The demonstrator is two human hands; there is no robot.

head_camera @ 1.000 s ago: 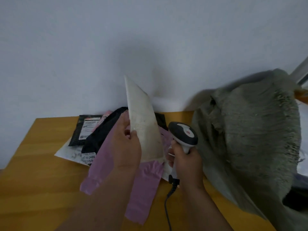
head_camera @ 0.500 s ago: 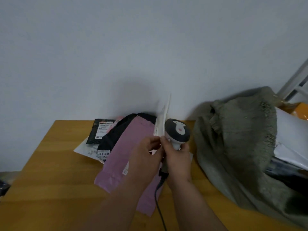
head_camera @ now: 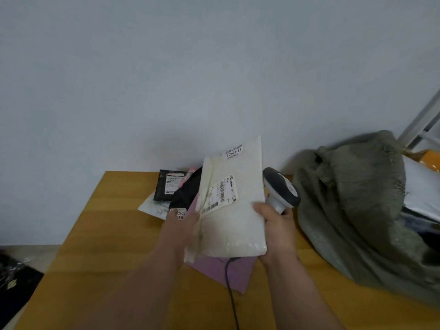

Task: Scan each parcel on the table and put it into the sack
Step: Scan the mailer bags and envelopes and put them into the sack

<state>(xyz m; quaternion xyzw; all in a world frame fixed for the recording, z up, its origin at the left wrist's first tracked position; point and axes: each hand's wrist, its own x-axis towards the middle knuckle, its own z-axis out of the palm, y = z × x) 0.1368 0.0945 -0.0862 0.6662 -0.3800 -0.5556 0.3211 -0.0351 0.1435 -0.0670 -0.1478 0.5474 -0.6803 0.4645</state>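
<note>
The left hand [head_camera: 182, 225] grips the white parcel's [head_camera: 232, 208] left edge, though its fingers are hidden behind it, so how they lie I cannot tell. The right hand [head_camera: 277, 231] curls round the scanner [head_camera: 281, 190] handle, thumb pinching the parcel's right edge. A second ago the parcel stood edge-on; now its barcode label [head_camera: 220, 194] faces up, likely ready to scan. Beneath lies a pink parcel [head_camera: 223, 271]; black parcels [head_camera: 178, 189] sit at eleven o'clock on the table [head_camera: 100, 234], the sack [head_camera: 352, 206] at three.
</note>
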